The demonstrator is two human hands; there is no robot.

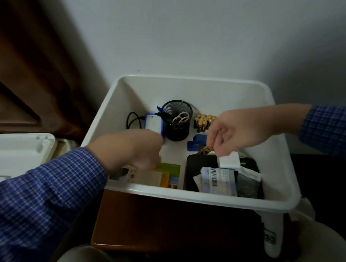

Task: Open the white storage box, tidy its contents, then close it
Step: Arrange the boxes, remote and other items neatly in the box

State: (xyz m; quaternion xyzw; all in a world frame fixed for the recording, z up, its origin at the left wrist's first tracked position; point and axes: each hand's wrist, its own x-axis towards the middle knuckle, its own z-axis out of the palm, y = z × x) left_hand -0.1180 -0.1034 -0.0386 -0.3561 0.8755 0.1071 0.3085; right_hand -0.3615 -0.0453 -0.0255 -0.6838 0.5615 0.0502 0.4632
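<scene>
The white storage box [197, 78] stands open on a brown wooden stand, its lid [20, 149] lying off to the left. My left hand [133, 150] reaches in and grips a white and blue device [154, 124] with a black cable [132, 117]. Over the box's right side, my right hand [229, 134] pinches a white slip of paper [229, 161] above a black tray [197, 161] of packets. A black mesh pen cup [177, 120] with scissors, a bundle of batteries [202, 121] and a blue object [196, 142] sit at the back.
Coloured cards and a beige box [166, 173] lie at the box's front left. A grey wall rises behind, a brown curtain [26, 68] hangs at the left. The wooden stand [152, 221] projects toward my knees.
</scene>
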